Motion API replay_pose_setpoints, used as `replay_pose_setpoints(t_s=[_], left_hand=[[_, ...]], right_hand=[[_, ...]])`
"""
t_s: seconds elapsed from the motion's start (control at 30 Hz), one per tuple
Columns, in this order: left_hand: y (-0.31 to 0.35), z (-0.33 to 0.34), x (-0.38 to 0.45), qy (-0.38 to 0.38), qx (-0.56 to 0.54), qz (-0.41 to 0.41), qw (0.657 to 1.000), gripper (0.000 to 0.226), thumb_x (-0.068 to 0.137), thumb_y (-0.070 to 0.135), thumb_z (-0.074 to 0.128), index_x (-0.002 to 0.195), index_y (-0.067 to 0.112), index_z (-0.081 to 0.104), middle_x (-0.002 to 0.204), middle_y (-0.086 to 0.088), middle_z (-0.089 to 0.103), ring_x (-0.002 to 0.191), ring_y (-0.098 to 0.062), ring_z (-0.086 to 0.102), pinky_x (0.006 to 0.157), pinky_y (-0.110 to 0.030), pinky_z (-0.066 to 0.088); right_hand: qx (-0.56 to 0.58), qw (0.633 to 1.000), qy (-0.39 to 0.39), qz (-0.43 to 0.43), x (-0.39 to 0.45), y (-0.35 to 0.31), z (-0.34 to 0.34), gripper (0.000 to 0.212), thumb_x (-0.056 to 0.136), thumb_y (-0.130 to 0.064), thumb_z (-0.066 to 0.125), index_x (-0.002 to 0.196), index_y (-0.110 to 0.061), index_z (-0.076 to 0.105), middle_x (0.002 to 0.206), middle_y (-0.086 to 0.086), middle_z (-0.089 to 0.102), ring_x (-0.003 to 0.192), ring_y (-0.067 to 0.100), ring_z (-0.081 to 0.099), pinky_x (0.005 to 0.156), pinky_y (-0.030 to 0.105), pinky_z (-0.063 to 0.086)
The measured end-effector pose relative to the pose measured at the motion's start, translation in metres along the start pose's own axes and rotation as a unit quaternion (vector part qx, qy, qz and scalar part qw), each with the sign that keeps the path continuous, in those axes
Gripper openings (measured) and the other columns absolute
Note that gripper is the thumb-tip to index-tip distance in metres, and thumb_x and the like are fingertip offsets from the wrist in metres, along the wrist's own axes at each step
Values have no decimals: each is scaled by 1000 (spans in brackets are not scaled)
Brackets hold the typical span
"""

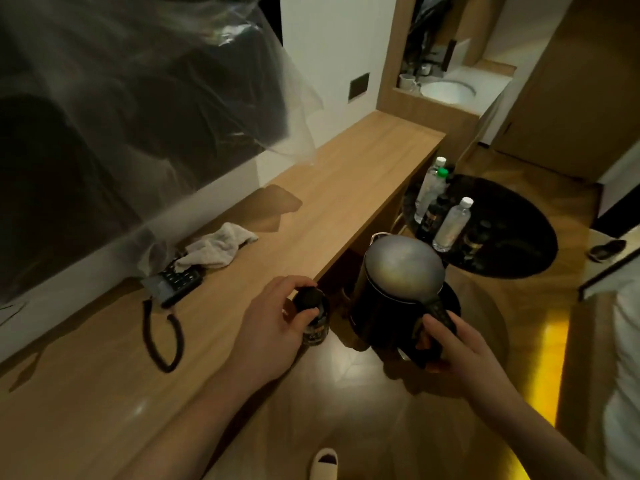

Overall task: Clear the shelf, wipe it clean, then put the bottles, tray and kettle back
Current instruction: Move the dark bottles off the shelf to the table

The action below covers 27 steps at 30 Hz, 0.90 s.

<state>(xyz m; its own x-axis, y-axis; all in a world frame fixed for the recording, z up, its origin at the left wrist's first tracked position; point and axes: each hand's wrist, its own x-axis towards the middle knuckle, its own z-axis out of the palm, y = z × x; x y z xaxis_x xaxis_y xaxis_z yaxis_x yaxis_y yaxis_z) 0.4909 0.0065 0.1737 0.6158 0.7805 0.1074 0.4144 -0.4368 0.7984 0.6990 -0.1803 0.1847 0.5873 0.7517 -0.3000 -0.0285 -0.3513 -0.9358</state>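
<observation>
A phone (172,284) with a coiled cord (162,336) lies at the left of the wooden desk (332,188), and a crumpled white cloth (218,249) rests against its far end. A plastic-covered dark screen (121,98) hangs above them.

The left hand (277,327) is held over the desk's front edge, its fingers and thumb curled round the black cap of a small dark bottle (311,317); the bottle hangs just past the edge, above the floor.

To the right, the right hand (457,344) grips the dark handle of the kettle (401,282), fingers wrapped round it. The kettle, with a grey domed lid, is upright and sits close beside the bottle, in front of the desk and lower than its top. A dark round shape shows just behind the kettle; what it is cannot be told.

Further right and beyond, a round dark table (512,216) carries three clear bottles (452,223) with white and green caps, and some small dark ones among them, well apart from both hands.

The floor (346,410) is glossy wood. A slipper (323,462) shows at the bottom edge. At the far end, a white basin (446,91) sits in a counter.
</observation>
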Motion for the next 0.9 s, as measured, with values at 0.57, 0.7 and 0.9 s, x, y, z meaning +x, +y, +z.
replay_pose_setpoints(t_s=[0.57, 0.7, 0.9], left_hand=[[132, 205, 131, -50, -9, 23, 998, 36, 96, 25, 70, 124, 44, 57, 122, 28, 54, 103, 1, 59, 79, -18, 55], [174, 271, 146, -20, -5, 0, 1000, 36, 95, 23, 71, 124, 41, 59, 120, 28, 55, 103, 2, 60, 80, -14, 54], [229, 353, 176, -15, -4, -30, 999, 36, 95, 27, 71, 125, 42, 59, 117, 26, 56, 98, -1, 61, 80, -26, 59]], right_hand=[[13, 999, 27, -13, 120, 7, -242, 44, 93, -49, 56, 100, -7, 64, 75, -12, 68, 74, 10, 68, 68, 32, 50], [-5, 1000, 0, -19, 149, 10, -329, 60, 74, -76, 61, 80, -17, 61, 70, -7, 62, 65, 12, 62, 67, 37, 49], [-3, 999, -33, -21, 201, 7, -432, 45, 81, -71, 64, 73, -27, 64, 70, -6, 64, 66, 8, 64, 65, 32, 51]])
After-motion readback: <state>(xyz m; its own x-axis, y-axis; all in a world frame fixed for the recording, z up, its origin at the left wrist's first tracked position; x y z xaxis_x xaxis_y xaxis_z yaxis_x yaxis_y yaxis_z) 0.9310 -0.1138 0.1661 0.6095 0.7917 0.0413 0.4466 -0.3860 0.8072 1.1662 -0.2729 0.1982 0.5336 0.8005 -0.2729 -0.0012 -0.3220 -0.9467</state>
